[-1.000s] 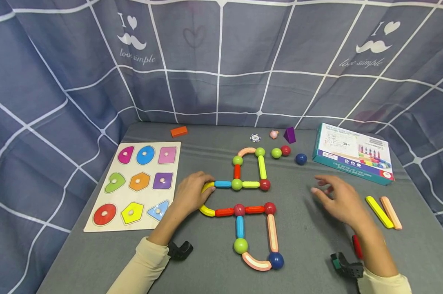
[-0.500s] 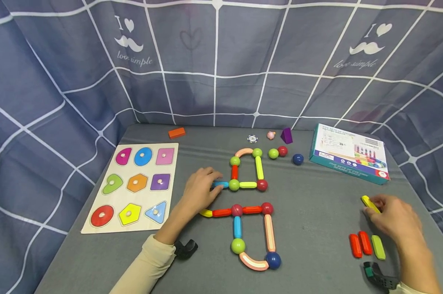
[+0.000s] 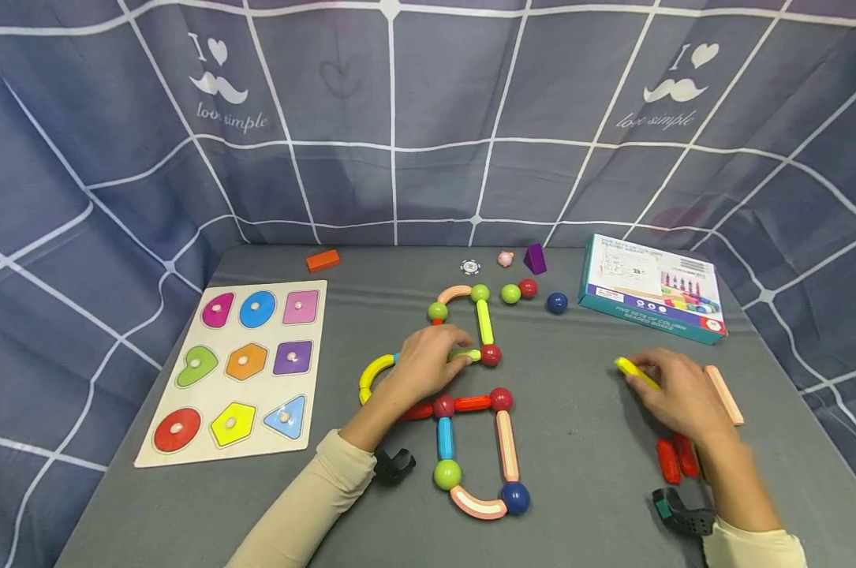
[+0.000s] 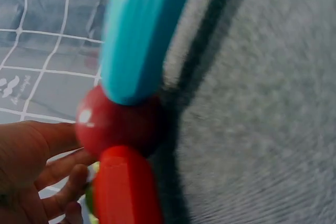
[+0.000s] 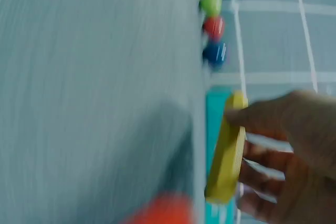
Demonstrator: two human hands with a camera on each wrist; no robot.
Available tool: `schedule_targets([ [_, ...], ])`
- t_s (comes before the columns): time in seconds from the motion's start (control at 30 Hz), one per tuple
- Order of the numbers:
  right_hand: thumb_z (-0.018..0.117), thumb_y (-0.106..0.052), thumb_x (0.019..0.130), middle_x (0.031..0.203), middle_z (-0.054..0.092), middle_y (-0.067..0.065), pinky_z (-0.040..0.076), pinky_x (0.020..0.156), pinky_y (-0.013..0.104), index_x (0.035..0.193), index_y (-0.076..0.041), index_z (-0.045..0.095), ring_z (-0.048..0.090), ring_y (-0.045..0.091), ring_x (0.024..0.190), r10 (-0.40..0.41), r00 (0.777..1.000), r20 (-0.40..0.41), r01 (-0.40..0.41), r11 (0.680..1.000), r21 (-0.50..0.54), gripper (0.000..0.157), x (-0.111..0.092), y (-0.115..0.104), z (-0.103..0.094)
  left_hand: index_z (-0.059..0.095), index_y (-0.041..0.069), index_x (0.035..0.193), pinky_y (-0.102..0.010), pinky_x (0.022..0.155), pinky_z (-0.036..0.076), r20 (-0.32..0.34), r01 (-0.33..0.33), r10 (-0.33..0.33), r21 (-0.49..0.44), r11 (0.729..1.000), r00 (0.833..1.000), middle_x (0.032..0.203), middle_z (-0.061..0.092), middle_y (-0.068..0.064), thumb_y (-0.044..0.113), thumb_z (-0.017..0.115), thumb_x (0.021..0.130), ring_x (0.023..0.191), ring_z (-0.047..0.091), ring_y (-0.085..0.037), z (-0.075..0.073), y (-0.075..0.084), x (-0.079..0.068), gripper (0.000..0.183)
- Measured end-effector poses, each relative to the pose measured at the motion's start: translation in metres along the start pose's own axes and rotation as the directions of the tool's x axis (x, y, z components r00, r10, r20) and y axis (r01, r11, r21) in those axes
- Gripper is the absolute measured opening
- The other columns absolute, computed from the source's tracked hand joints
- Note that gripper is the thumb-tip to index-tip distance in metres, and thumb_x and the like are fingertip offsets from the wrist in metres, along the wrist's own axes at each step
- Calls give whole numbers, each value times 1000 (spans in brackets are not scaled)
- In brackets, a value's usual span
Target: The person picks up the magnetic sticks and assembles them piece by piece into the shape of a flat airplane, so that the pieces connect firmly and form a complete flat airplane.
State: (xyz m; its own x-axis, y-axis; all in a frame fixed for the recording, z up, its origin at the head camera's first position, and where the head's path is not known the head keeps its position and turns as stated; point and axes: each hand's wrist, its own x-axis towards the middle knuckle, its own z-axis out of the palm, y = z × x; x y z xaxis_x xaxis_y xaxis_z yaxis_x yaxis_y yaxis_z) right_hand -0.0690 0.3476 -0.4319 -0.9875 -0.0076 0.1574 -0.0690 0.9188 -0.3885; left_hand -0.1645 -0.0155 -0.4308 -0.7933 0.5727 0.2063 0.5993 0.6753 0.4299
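Note:
On the grey table, sticks and balls form a figure with an upper and a lower loop, joined at the left by a curved yellow stick (image 3: 374, 371). My left hand (image 3: 422, 364) lies over the upper loop, thumb and fingertips on either side of a light green stick (image 3: 473, 355) beside a red ball (image 3: 491, 355). Whether they press on it is hidden. In the left wrist view, a red ball (image 4: 121, 121) and a blue stick (image 4: 144, 35) cover part of that hand. My right hand (image 3: 676, 390) pinches a straight yellow stick (image 5: 227, 153) above the table.
Red sticks (image 3: 669, 461) and a peach stick (image 3: 723, 394) lie by the right forearm. Loose balls, among them a blue ball (image 3: 557, 303), sit behind the figure. A box (image 3: 651, 288) is at back right, a shape puzzle board (image 3: 312, 394) at left.
My left hand has moved right from the curved yellow stick, past the blue stick, to the light green one. My right hand has picked up the yellow stick and brought it leftward.

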Motion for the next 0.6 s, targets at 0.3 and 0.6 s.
schedule_targets([
  [0.3, 69, -13, 87, 97, 63, -2, 46, 76, 41, 106, -11, 66, 56, 15, 85, -260, 955, 143, 234, 957, 173, 19, 40, -77, 37, 76, 22, 99, -27, 66, 47, 24, 52, -53, 32, 998, 998, 101, 70, 10, 26, 75, 82, 81, 58, -4, 10, -6, 6, 17],
  [0.6, 69, -14, 86, 95, 64, 0, 44, 77, 41, 103, -9, 68, 56, 16, 83, -271, 944, 190, 241, 956, 166, 18, 58, -97, 64, 76, 24, 99, -26, 63, 46, 35, 81, -82, 42, 996, 996, 101, 69, 11, 27, 75, 83, 79, 56, -3, 12, -4, 6, 16],
])
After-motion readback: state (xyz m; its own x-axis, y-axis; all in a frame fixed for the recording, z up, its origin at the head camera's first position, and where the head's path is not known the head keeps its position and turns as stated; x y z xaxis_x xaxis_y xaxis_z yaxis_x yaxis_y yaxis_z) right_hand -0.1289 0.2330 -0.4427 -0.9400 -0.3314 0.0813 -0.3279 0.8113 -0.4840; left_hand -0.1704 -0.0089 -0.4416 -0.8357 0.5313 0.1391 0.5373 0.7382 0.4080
